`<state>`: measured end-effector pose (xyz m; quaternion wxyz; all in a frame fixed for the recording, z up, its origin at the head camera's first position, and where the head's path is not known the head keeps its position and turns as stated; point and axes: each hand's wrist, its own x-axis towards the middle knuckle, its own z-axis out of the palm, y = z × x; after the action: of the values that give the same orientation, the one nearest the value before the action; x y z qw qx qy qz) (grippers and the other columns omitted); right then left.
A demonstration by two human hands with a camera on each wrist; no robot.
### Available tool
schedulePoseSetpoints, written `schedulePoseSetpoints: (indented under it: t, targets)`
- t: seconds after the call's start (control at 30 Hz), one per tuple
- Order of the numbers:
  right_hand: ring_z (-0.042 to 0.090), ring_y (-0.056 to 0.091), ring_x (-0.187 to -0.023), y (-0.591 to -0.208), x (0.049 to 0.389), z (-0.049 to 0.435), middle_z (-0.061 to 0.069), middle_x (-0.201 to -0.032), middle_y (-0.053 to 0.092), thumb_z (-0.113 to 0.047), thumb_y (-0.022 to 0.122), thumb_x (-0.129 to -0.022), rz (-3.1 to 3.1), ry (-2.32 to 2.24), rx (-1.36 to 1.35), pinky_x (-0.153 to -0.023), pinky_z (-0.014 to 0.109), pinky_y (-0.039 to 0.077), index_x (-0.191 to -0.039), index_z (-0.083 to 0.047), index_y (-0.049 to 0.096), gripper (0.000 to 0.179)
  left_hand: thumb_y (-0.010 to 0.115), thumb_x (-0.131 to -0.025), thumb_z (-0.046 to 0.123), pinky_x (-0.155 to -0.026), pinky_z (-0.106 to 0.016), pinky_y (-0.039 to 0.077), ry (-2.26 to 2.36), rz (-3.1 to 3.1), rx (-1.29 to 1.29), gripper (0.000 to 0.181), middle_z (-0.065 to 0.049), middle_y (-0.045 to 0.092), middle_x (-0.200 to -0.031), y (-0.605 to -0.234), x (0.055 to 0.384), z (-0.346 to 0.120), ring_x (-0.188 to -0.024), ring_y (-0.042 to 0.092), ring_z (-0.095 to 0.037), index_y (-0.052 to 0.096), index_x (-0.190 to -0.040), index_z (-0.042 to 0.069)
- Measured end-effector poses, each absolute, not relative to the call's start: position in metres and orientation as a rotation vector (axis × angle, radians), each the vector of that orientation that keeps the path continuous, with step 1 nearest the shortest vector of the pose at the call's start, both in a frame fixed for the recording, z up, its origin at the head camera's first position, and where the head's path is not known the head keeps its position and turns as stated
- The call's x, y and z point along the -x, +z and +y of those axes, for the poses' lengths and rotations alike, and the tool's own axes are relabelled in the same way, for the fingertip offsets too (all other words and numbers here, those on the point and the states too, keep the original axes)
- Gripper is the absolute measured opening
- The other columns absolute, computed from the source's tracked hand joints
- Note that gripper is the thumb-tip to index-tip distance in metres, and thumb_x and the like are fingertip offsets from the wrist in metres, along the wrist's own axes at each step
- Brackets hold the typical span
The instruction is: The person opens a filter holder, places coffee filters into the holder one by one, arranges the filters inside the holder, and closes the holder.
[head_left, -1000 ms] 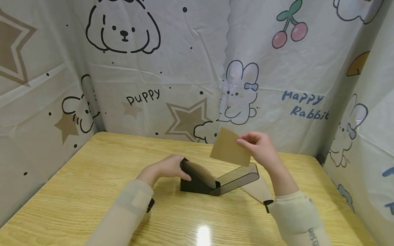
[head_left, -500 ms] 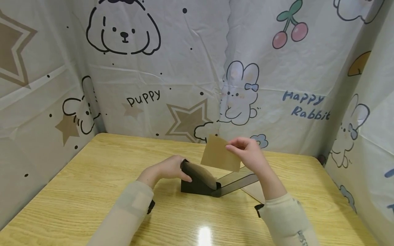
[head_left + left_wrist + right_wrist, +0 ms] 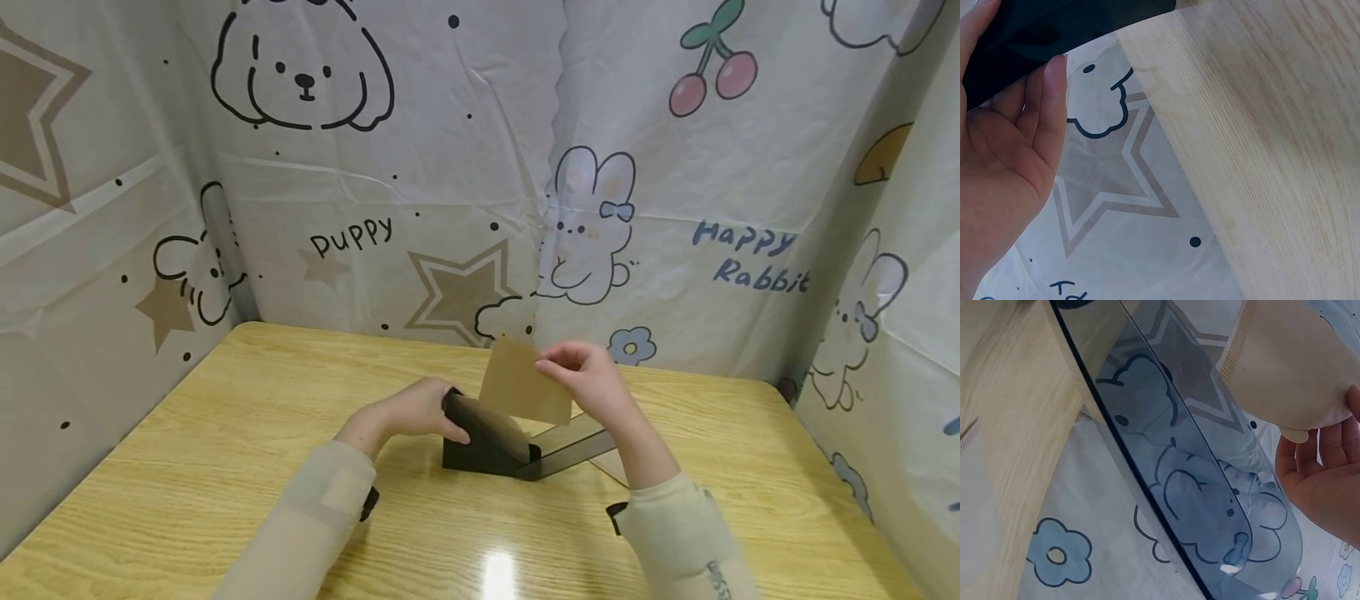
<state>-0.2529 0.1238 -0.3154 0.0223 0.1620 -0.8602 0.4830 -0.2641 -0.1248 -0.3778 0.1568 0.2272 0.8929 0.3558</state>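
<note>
A black filter holder (image 3: pixel 480 452) stands on the table with its smoky see-through lid (image 3: pixel 573 454) swung open to the right. My left hand (image 3: pixel 412 408) grips its upper left end, thumb on the near side. The left wrist view shows the fingers against the dark holder (image 3: pixel 1085 25). Brown paper shows along the holder's sloping opening. My right hand (image 3: pixel 588 383) pinches a brown paper coffee filter (image 3: pixel 523 383) by its right edge, above the holder and lid. In the right wrist view this filter (image 3: pixel 1291 369) has a crimped side edge and a small tab.
Another coffee filter (image 3: pixel 611 465) lies on the wooden table (image 3: pixel 300 367), partly hidden behind the lid and my right arm. A printed curtain (image 3: pixel 450 167) hangs along the back and both sides of the table.
My right hand has carried the coffee filter left and slightly down, nearer to the holder. The left hand and the holder have stayed in place.
</note>
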Motion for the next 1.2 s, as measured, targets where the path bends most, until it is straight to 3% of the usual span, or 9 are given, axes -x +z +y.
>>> schedulePoseSetpoints:
  t: [0.57,0.93,1.2]
  targets:
    - [0.007,0.056,-0.074,-0.337,0.254,0.111,0.013,-0.092,0.069,-0.011,0.065,-0.087,-2.686,1.547,-0.491,-0.07,0.025,0.047,-0.093,0.002,0.069,0.015,0.081,-0.072,0.021,-0.067,-0.026,0.042,1.019,2.568,-0.663,0.027,0.003,0.064,-0.085,-0.377,0.264,-0.124,-0.071,0.049,-0.01,0.067,-0.094,0.012]
    - [0.007,0.054,-0.069,-0.352,0.256,0.103,0.014,-0.088,0.068,-0.01,0.066,-0.086,-2.683,1.548,-0.555,-0.066,0.026,0.046,-0.092,0.002,0.07,0.014,0.08,-0.073,0.02,-0.063,-0.025,0.041,1.021,2.555,-0.689,0.022,0.005,0.058,-0.076,-0.376,0.265,-0.125,-0.066,0.047,-0.009,0.065,-0.086,0.012]
    - [0.007,0.054,-0.069,-0.36,0.256,0.098,0.014,-0.087,0.068,-0.01,0.066,-0.086,-2.688,1.553,-0.57,-0.066,0.025,0.046,-0.09,0.002,0.07,0.012,0.079,-0.074,0.021,-0.062,-0.024,0.041,1.03,2.547,-0.694,0.024,0.005,0.058,-0.077,-0.376,0.264,-0.125,-0.066,0.047,-0.008,0.064,-0.089,0.012]
